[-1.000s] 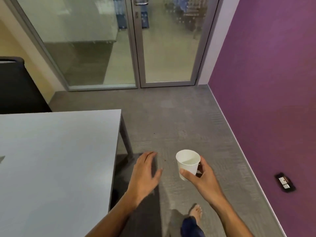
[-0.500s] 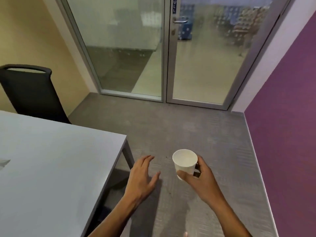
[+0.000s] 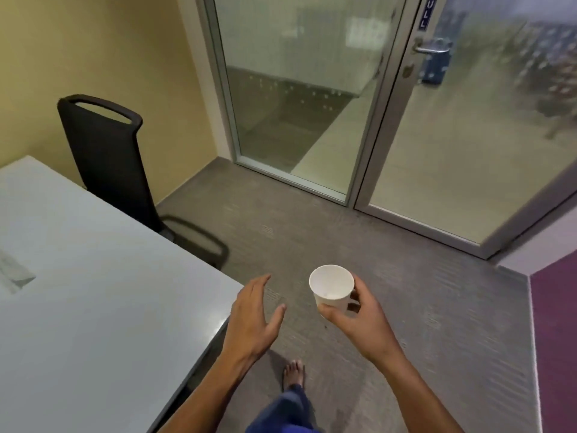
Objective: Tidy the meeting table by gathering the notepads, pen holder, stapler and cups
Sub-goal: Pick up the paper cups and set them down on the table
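Plain unprinted white cup [image 3: 331,285] in right hand [image 3: 359,320]; door sign [image 3: 425,14] unreadable

The view has swung left, bringing the black chair [image 3: 106,170] beside the table [image 3: 93,307] into view.

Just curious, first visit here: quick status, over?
Right hand holding white cup upright. Left hand open, empty, above table corner. Nothing in the way.

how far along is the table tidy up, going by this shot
Done: the visible stretch of table is bare apart from a faint shape at its left edge that I cannot identify. In hand: the right hand holds a white paper cup over the carpet; the left hand is open and empty. Left: notepads, pen holder and stapler are out of view.
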Motion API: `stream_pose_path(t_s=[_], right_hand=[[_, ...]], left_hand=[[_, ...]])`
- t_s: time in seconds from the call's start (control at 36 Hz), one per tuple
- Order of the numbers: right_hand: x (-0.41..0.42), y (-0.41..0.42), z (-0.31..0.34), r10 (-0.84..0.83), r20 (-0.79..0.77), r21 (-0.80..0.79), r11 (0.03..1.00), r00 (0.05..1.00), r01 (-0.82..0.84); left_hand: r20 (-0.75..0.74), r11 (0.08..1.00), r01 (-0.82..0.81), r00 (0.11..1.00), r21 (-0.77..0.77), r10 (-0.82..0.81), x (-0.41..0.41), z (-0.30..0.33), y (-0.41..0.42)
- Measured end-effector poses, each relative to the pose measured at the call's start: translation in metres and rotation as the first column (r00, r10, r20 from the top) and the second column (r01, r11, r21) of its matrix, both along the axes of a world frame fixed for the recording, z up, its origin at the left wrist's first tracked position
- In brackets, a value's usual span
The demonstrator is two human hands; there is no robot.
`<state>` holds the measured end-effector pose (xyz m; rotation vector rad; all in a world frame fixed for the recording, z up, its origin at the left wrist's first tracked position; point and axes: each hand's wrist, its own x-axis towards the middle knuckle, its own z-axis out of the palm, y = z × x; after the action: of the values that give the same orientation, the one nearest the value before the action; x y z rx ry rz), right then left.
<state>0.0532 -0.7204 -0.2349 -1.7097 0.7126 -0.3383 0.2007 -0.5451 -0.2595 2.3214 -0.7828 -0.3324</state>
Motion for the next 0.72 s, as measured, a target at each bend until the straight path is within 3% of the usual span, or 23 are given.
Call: stream_pose_path(t_s=[0.33, 0.72], right_hand=[[0.172, -0.1, 0.005, 0.138, 0.02, 0.006, 0.99, 0.99, -0.139], [0.326, -0.184, -0.013, 0.385, 0.018, 0.039, 0.922, 0.923, -0.385]], left_hand=[[0.039, 0.994, -0.102, 0.994, -0.034, 0.104, 0.158, 0.004, -0.086], [0.035, 0.953, -0.301, 0.953, -0.022, 0.302, 0.251, -0.015, -0.144]])
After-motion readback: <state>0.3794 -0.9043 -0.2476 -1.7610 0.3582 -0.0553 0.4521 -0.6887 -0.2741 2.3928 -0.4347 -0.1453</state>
